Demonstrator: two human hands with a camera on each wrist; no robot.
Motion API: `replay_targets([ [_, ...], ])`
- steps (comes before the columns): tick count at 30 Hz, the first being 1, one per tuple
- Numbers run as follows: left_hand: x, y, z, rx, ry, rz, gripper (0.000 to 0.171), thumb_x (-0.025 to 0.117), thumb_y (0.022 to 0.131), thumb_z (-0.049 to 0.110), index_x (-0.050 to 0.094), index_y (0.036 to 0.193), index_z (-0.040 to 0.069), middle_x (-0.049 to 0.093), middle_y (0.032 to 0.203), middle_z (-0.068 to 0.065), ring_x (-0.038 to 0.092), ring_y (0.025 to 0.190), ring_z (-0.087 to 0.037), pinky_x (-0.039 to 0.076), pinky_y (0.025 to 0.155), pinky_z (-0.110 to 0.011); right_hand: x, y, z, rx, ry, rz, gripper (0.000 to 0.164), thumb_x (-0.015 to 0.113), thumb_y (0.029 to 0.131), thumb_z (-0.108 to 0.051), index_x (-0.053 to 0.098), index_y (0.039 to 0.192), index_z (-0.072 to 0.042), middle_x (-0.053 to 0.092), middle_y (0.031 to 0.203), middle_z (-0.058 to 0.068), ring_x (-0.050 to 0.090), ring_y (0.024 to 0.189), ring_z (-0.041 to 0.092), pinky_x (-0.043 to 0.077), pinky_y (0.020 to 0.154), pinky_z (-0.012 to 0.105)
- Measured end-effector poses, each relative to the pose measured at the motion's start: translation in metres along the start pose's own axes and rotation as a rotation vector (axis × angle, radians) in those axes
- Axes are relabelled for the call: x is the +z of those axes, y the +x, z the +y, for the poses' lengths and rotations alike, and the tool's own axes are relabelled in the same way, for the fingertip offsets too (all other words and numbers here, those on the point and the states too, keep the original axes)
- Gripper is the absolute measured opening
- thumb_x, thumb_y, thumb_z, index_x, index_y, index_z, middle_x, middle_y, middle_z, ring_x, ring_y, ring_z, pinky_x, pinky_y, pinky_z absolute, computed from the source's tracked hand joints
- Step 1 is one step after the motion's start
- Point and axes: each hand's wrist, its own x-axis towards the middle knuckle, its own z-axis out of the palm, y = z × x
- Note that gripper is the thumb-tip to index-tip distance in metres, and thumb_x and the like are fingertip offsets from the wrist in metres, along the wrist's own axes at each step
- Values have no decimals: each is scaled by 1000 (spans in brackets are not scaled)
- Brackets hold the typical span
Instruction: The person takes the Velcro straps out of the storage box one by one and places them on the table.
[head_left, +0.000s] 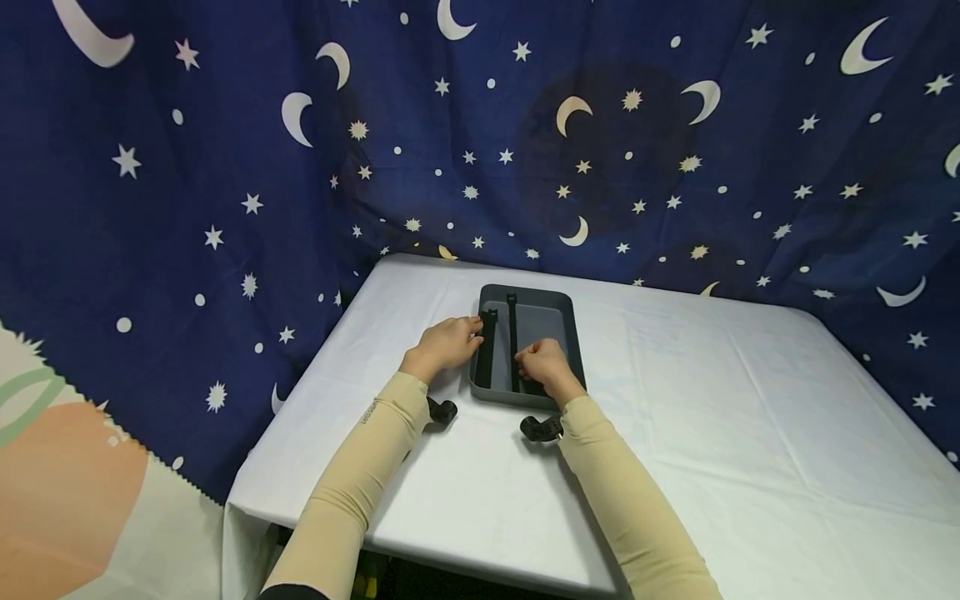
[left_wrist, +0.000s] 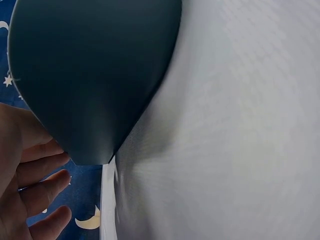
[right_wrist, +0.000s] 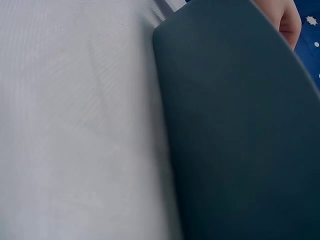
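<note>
A grey rectangular tray (head_left: 534, 402) lies on the white-covered table. Inside it, dark straps (head_left: 487, 354) with small notched heads lie lengthwise along the left wall. A single narrow black strap (head_left: 513, 329) runs lengthwise near the middle. My left hand (head_left: 450, 342) is at the left rim, fingers loosely extended; in the left wrist view the left hand (left_wrist: 37, 185) shows spread fingers beside the tray's wall (left_wrist: 95, 80). Over the tray's right half, my right hand (head_left: 543, 362) has curled fingers, pinching at the middle strap. The tray's wall (right_wrist: 240, 120) hides most of the right hand (right_wrist: 282, 17) in the right wrist view.
White cloth (head_left: 720, 433) covers the table on all sides of the tray. A dark blue curtain (head_left: 525, 125) with moons and stars hangs behind and to the left. Black wrist-worn devices (head_left: 542, 429) sit under both sleeved forearms, just short of the tray's near edge.
</note>
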Motion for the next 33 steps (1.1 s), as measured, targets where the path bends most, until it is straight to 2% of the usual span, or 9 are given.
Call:
replay_targets([
  [12, 1, 1, -1, 17, 13, 10, 47, 51, 105, 28, 50, 148, 9, 43, 158, -5, 42, 146, -25, 37, 120, -43, -3, -1, 5, -47, 78, -28, 21, 55, 101, -7, 69, 98, 8, 63, 92, 8, 56, 68, 10, 51, 61, 21],
  [27, 0, 0, 1, 27, 12, 28, 46, 51, 105, 26, 51, 147, 8, 45, 157, -7, 43, 145, -25, 37, 120, -43, -11, -3, 4, -84, 137, -23, 17, 57, 99, -6, 65, 96, 9, 58, 77, 2, 55, 63, 9, 50, 59, 20],
  [33, 0, -1, 1, 24, 21, 22, 46, 50, 105, 27, 51, 147, 8, 45, 157, -7, 42, 146, -25, 36, 120, -43, -13, -3, 6, -83, 139, -29, 17, 57, 99, -6, 65, 95, 8, 59, 76, 1, 56, 64, 9, 51, 59, 19],
])
